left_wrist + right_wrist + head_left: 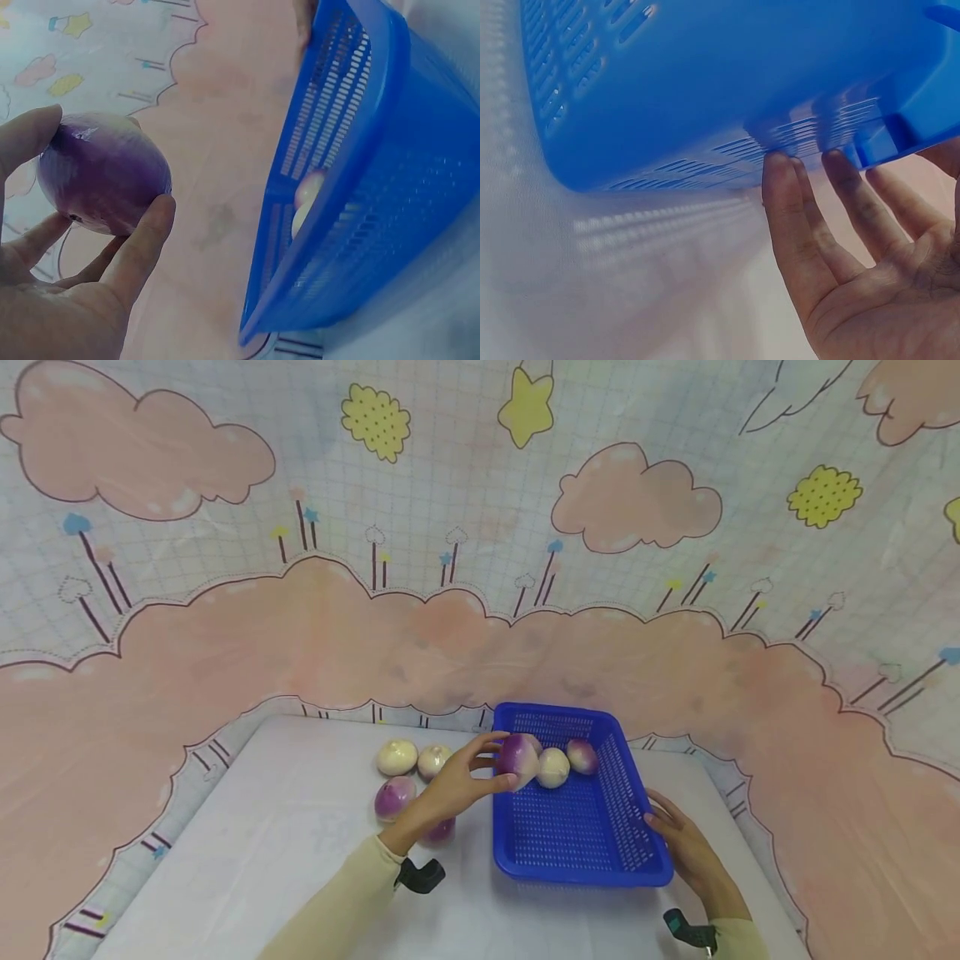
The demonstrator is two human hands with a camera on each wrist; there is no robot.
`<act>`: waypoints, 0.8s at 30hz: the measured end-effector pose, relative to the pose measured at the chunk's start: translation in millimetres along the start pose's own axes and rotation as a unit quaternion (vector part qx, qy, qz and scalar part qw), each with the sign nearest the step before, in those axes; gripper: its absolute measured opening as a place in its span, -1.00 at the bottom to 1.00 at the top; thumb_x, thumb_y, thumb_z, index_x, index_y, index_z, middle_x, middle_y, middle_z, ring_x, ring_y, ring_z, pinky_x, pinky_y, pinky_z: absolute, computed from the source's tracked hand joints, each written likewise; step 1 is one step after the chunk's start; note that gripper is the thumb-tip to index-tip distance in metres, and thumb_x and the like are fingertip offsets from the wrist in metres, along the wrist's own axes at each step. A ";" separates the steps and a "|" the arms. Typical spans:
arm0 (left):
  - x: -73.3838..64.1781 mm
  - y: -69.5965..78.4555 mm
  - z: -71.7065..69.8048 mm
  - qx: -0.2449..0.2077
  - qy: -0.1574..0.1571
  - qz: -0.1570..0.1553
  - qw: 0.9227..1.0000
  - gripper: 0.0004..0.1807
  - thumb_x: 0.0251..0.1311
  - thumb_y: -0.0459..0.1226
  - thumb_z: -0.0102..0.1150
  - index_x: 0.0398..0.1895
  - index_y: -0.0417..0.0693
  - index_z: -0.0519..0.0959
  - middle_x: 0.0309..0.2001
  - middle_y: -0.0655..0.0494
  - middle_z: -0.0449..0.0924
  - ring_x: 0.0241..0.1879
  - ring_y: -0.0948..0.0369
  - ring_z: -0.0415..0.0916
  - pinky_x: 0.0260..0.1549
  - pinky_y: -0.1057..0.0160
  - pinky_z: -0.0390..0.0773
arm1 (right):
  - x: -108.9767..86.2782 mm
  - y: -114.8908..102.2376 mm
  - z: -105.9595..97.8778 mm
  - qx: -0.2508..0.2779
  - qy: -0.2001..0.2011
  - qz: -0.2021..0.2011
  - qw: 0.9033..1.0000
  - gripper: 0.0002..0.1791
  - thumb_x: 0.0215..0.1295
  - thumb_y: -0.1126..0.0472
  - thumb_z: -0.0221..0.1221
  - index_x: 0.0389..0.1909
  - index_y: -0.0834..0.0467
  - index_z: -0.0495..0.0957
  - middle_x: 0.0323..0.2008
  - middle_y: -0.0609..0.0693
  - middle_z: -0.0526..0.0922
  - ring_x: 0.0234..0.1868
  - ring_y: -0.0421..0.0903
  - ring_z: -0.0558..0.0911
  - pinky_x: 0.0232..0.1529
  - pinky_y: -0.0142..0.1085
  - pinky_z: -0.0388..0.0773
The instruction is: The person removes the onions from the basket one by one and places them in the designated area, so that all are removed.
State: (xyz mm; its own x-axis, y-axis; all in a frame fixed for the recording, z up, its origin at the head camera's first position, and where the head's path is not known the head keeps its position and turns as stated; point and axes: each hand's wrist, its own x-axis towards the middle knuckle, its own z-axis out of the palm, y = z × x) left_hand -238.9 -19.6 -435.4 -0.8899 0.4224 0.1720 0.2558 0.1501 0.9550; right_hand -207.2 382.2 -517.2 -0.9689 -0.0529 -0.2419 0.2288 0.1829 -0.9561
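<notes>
My left hand (476, 774) holds a purple-and-white onion (105, 172) between thumb and fingers, above the left part of a blue plastic basket (577, 878). Inside the basket, toward its far end, lie a white onion (553, 768) and a purplish one (582, 757); another is partly hidden behind the held onion. My right hand (690, 852) grips the basket's right side. In the right wrist view its fingertips (780, 169) touch the outer wall, and the thumb is mostly out of sight.
Left of the basket, white onions (397, 757) and purple onions (395, 799) lie on the white table (247, 843), partly hidden by my left arm. A cloud-patterned cloth (420, 643) hangs behind the table. Each wrist carries a black camera mount (420, 876).
</notes>
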 end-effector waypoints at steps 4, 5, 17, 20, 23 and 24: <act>-9.8 -0.5 -11.9 0.007 0.012 -0.004 1.000 -0.26 0.13 -0.02 0.38 0.39 0.32 0.29 0.32 -0.03 0.40 0.29 -0.04 0.44 0.10 -0.03 0.60 | -0.1 -0.3 -0.2 0.001 0.000 0.006 1.000 -0.25 0.46 -0.03 0.05 0.55 -0.10 -0.05 0.54 0.18 0.05 0.43 0.21 0.30 0.33 0.11 0.41; -12.1 -1.1 -15.0 0.007 0.014 -0.002 1.000 -0.26 0.14 -0.03 0.37 0.39 0.31 0.29 0.33 -0.04 0.40 0.28 -0.06 0.44 0.11 -0.05 0.59 | -0.1 -0.5 -0.3 0.001 0.000 0.007 1.000 -0.25 0.46 -0.03 0.05 0.55 -0.10 -0.05 0.54 0.18 0.05 0.42 0.20 0.32 0.32 0.11 0.41; -34.0 -16.3 -48.1 -0.033 0.046 -0.047 0.997 -0.22 0.20 -0.10 0.33 0.47 0.28 0.20 0.37 -0.14 0.29 0.34 -0.14 0.36 0.20 -0.11 0.52 | -0.1 -3.6 -1.4 -0.001 -0.004 0.007 1.000 -0.26 0.46 -0.03 0.05 0.55 -0.11 -0.05 0.54 0.19 0.06 0.35 0.11 0.43 0.28 0.06 0.47; -38.2 -19.1 -56.5 -0.023 0.062 -0.048 0.997 -0.24 0.21 -0.10 0.32 0.46 0.30 0.22 0.36 -0.11 0.29 0.31 -0.11 0.37 0.17 -0.08 0.54 | 0.0 -3.4 -1.3 -0.001 -0.006 0.004 1.000 -0.26 0.47 -0.02 0.05 0.55 -0.10 -0.05 0.54 0.20 0.05 0.37 0.15 0.40 0.29 0.10 0.45; -42.0 -22.4 -65.6 -0.026 0.075 -0.046 0.996 -0.26 0.22 -0.14 0.32 0.44 0.25 0.23 0.35 -0.13 0.31 0.30 -0.11 0.39 0.21 -0.09 0.50 | 0.5 -2.5 -1.3 0.001 -0.008 0.007 1.000 -0.25 0.47 -0.02 0.05 0.56 -0.09 -0.06 0.54 0.20 0.04 0.38 0.16 0.39 0.30 0.11 0.44; -43.4 -23.9 -68.6 -0.023 0.082 -0.045 0.995 -0.27 0.22 -0.14 0.31 0.44 0.23 0.24 0.35 -0.14 0.32 0.29 -0.11 0.40 0.23 -0.12 0.48 | 0.6 -2.2 -1.3 0.003 -0.008 0.009 1.000 -0.25 0.47 -0.02 0.05 0.56 -0.09 -0.06 0.54 0.20 0.04 0.37 0.15 0.39 0.30 0.11 0.44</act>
State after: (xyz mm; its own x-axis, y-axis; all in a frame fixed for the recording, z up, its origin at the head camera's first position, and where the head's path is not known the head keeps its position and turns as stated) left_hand -232.3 -102.8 -449.1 -0.9590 0.2577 0.1184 0.1581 0.1391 0.9776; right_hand -208.4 383.0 -515.0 -0.9633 -0.0645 -0.2606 0.2458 0.1788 -0.9527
